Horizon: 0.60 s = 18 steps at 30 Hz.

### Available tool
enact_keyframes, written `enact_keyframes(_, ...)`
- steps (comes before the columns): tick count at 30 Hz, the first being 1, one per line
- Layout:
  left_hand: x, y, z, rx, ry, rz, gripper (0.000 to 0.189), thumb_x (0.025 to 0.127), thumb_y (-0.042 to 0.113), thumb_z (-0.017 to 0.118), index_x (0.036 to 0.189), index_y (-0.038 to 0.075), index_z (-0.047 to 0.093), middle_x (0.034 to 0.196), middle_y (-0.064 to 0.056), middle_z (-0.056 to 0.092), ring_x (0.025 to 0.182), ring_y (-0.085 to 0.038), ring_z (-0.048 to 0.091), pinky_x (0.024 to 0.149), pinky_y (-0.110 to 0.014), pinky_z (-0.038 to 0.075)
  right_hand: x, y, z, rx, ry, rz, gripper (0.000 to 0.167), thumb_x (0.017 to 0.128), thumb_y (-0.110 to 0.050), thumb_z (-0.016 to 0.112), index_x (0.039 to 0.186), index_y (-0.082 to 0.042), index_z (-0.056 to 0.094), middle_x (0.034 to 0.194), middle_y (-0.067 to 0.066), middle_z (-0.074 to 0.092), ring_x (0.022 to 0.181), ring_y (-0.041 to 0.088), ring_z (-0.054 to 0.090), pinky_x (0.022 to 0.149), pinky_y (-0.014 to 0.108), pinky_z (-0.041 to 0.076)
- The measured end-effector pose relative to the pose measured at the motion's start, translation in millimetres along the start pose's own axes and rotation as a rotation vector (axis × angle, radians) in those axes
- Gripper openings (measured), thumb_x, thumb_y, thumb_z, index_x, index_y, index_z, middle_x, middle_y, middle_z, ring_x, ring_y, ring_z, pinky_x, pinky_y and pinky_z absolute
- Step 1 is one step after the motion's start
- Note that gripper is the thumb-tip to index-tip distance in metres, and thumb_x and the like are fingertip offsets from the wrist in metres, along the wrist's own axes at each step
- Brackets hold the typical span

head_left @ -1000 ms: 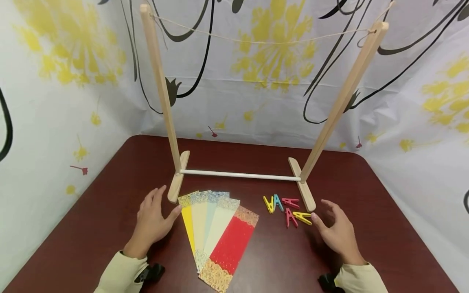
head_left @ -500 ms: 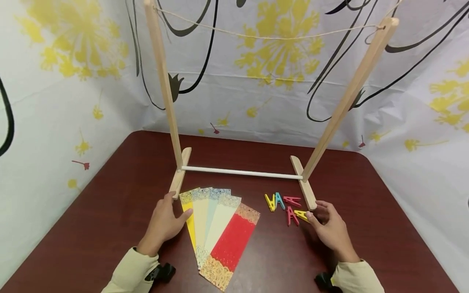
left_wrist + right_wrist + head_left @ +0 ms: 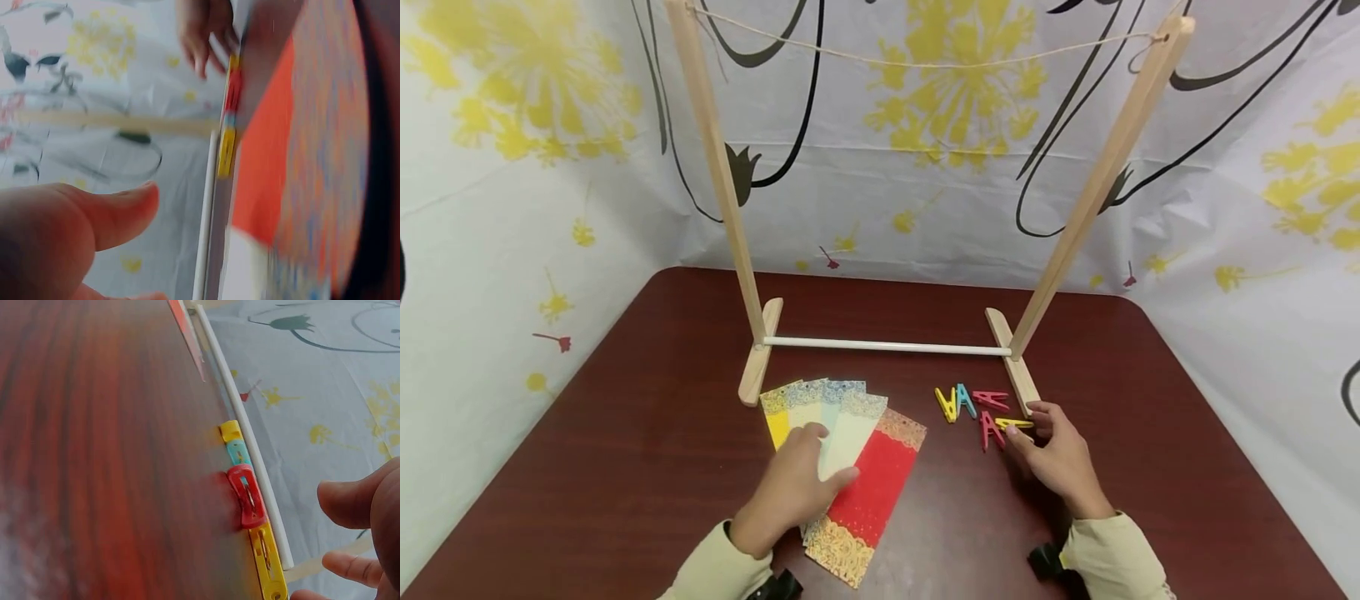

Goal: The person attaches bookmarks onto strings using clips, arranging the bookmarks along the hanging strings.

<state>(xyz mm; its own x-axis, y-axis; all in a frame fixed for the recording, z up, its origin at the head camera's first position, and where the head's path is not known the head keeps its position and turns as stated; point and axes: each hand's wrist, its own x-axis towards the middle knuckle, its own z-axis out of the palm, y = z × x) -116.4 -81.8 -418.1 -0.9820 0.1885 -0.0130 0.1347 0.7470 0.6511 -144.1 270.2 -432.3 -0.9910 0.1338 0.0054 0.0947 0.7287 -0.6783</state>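
Note:
Above the fanned paper cards, my left hand (image 3: 793,487) spreads its thumb away from its fingers and grips nothing; it hides part of the paler cards. On top of the fan lies a red card (image 3: 868,492) with gold patterned ends, beside a cream card (image 3: 850,433) and a yellow card (image 3: 778,427). My right hand (image 3: 1060,462) hovers at a yellow clothespin (image 3: 1011,423), its thumb and fingers apart in the right wrist view. Close by lie a red clothespin (image 3: 990,429), another red clothespin (image 3: 991,399), a blue clothespin (image 3: 965,400) and a second yellow clothespin (image 3: 946,405).
Behind the cards and clothespins stands a wooden frame, with a left post (image 3: 718,175), a right post (image 3: 1097,192) and a white rod (image 3: 887,345) between its feet. A string (image 3: 925,65) spans the top. A patterned cloth (image 3: 850,208) surrounds the dark red table (image 3: 625,433).
My left hand has moved right, from beside the cards to over them. The right hand has come in slightly toward the nearest yellow clothespin. Cards and clothespins lie as before.

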Motion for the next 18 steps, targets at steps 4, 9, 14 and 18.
enact_keyframes(4,-2.0,14.9,4.8,0.022,-0.115,-0.011,0.07,0.077,0.037,0.08,0.121,-0.006,0.048,0.102,-0.016,0.052,0.085,-0.024,0.051,0.078,-0.045,0.049,2.5,-4,-1,-0.047,-0.008,-0.029,0.059,0.088,-0.029,0.072,0.131,0.002,0.047,0.127,0.032,0.053,0.109,0.044,0.057,0.089,0.056,0.043)
enact_keyframes(9,1.5,23.7,14.7,0.074,-0.179,-0.01,0.065,0.074,0.039,0.082,0.108,-0.004,0.046,0.09,-0.012,0.045,0.079,-0.023,0.047,0.068,-0.04,0.048,4.9,-5,-1,-0.078,-0.019,-0.088,0.058,0.085,-0.026,0.074,0.128,0.003,0.049,0.121,0.032,0.056,0.103,0.043,0.06,0.086,0.056,0.045)
enact_keyframes(14,3.2,29.7,25.3,0.168,-0.189,-0.001,0.069,0.07,0.048,0.083,0.1,-0.003,0.047,0.086,-0.013,0.044,0.077,-0.026,0.045,0.064,-0.039,0.046,6.7,-6,1,-0.113,-0.008,-0.131,0.056,0.084,-0.026,0.075,0.126,0.003,0.051,0.117,0.031,0.057,0.104,0.042,0.057,0.086,0.056,0.043)
enact_keyframes(18,3.9,32.8,31.1,0.27,-0.186,0.054,0.075,0.069,0.055,0.082,0.099,-0.006,0.051,0.084,-0.013,0.044,0.075,-0.026,0.045,0.064,-0.039,0.045,6.4,-10,3,-0.157,-0.01,-0.149,0.055,0.084,-0.029,0.075,0.124,0.002,0.053,0.112,0.029,0.056,0.105,0.041,0.052,0.086,0.057,0.041)
